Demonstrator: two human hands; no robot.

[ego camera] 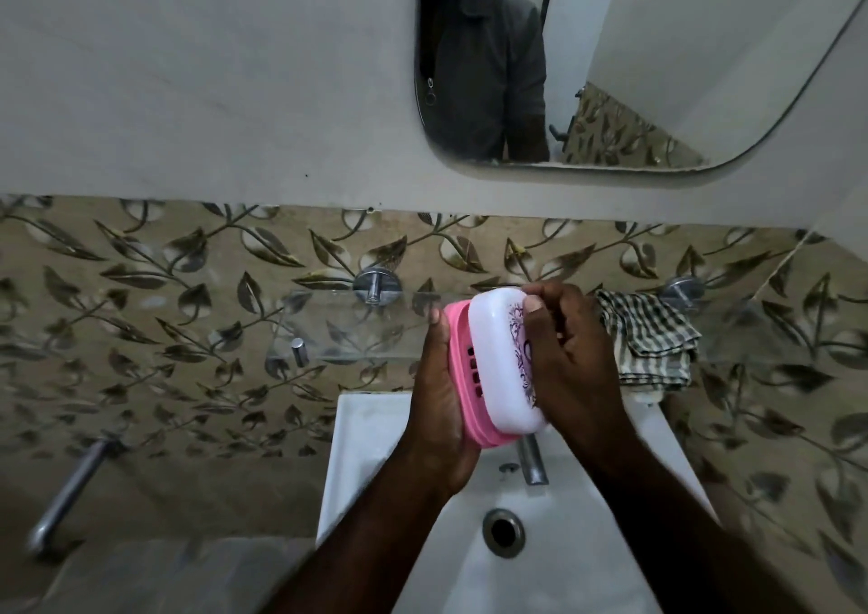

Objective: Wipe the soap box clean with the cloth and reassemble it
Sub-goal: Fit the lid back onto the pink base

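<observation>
The soap box is held above the sink in both hands. Its pink slotted base (462, 369) lies in my left hand (439, 402), which cups it from the left and below. Its white lid (500, 360), printed with a dark floral pattern, sits tilted and partly over the base, with my right hand (570, 355) gripping its right side, thumb on top. The checked cloth (650, 336) lies folded on the right end of the glass shelf (329, 327), apart from both hands.
A white sink (375, 463) with a metal drain (503, 531) lies below my arms, its tap (531, 461) just under the soap box. A mirror (610, 73) hangs above. A metal pipe (70, 491) sticks out at the lower left of the leaf-patterned tiled wall.
</observation>
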